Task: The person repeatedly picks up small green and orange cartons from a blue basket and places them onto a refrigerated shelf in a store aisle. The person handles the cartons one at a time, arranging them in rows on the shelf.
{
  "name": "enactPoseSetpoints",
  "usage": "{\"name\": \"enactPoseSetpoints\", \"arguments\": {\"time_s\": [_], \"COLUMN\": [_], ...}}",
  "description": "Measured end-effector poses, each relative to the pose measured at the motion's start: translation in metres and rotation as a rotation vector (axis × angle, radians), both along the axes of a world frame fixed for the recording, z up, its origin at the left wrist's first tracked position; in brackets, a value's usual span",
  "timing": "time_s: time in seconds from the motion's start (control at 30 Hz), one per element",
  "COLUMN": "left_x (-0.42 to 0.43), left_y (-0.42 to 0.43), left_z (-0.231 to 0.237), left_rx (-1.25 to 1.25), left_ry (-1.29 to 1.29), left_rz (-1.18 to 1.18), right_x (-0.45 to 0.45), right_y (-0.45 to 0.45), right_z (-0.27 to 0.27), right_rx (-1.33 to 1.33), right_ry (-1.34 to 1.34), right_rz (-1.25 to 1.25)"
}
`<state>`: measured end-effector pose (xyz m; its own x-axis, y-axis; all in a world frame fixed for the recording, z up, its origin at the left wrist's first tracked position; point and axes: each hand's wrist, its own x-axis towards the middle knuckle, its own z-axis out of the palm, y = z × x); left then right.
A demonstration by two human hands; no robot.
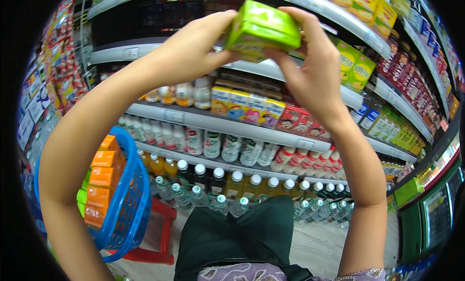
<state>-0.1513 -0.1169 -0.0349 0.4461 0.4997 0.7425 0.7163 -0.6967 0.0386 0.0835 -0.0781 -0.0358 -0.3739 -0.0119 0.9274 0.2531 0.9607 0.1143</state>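
Note:
A green drink carton, slightly blurred, is held up between my two hands in front of the upper shelves. My left hand grips its left side, thumb at the lower edge. On its right side my right hand holds on, with the thumb underneath and fingers partly hidden behind it. Matching green cartons with yellow circles stand on the shelf to the right of my right hand. Down at my left, a blue plastic basket holds several orange boxes and some green ones, partly covered by my left forearm.
A red plastic stool is beside the basket. Shelf edges cross in front of me, bearing small cartons and bottles. Water bottles stand low near my knees. Hanging snack packets are at the left, a green-framed cooler at the right.

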Motion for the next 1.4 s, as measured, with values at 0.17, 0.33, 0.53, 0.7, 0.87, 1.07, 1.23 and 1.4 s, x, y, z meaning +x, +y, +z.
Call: {"name": "enactPoseSetpoints", "arguments": {"time_s": [0.17,0.33,0.53,0.7,0.87,1.07,1.23,1.4], "left_x": [0.083,0.127,0.143,0.159,0.152,0.145,0.142,0.077], "left_y": [0.091,0.136,0.157,0.183,0.247,0.268,0.194,0.097], "left_z": [0.012,0.009,0.036,0.035,0.023,0.017,0.04,0.048], "left_rx": [0.103,-0.131,-0.617,-0.596,-0.143,-0.092,-0.235,-0.091], "left_ry": [-0.077,-0.161,-0.191,-0.125,0.373,0.288,0.027,0.101], "left_rz": [0.09,0.166,0.238,0.298,0.458,0.411,0.474,0.29], "right_x": [0.06,0.079,0.058,0.039,0.026,0.024,0.037,0.005], "right_y": [0.039,0.076,0.105,0.134,0.166,0.172,0.139,0.089], "right_z": [0.019,0.016,0.022,0.034,0.023,0.033,0.03,0.007], "right_rx": [0.248,0.243,0.177,-0.106,-0.069,-0.212,-0.119,0.034], "right_ry": [-0.029,-0.081,-0.266,-0.448,-0.19,-0.309,-0.355,-0.083], "right_rz": [-0.39,-0.673,-0.998,-1.038,-1.094,-1.036,-0.943,-0.317]}}
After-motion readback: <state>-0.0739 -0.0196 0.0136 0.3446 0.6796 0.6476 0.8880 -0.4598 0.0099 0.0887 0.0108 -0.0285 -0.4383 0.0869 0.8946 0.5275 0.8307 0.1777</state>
